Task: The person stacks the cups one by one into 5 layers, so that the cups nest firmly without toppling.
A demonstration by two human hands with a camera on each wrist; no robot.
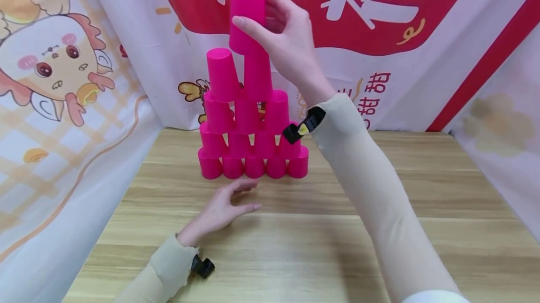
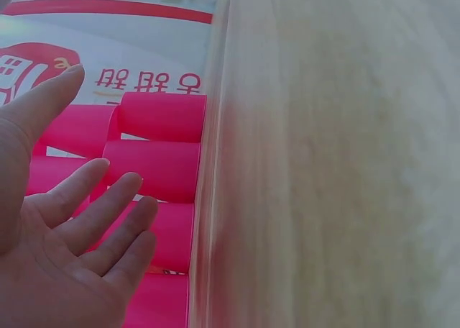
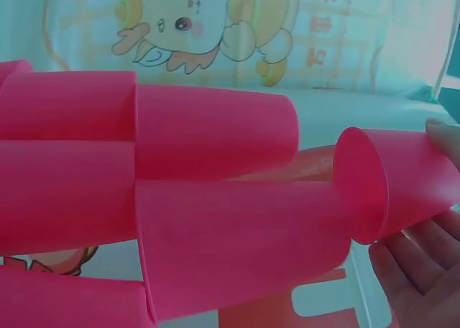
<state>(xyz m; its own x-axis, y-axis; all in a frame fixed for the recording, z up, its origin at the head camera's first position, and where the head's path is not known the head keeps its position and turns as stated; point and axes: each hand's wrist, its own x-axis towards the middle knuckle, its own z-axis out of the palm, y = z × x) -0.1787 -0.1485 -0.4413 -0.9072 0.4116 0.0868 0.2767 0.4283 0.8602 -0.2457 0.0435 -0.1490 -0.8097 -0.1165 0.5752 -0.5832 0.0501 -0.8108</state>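
Pink plastic cup, upside down, gripped by right hand at top centre above the pink cup pyramid; lower it straight, centred (tower wobbles easily). Left hand lies open on wooden table, holding nothing.

Pink cups all smooth plastic, a soft satin sheen rather than a hard gloss, and the top cup looks the same. The desk shows pale wood grain, matt and streaky. Behind, the printed backdrop hangs like thin cloth, slightly creased. Sleeves are beige knit fabric, soft and matt
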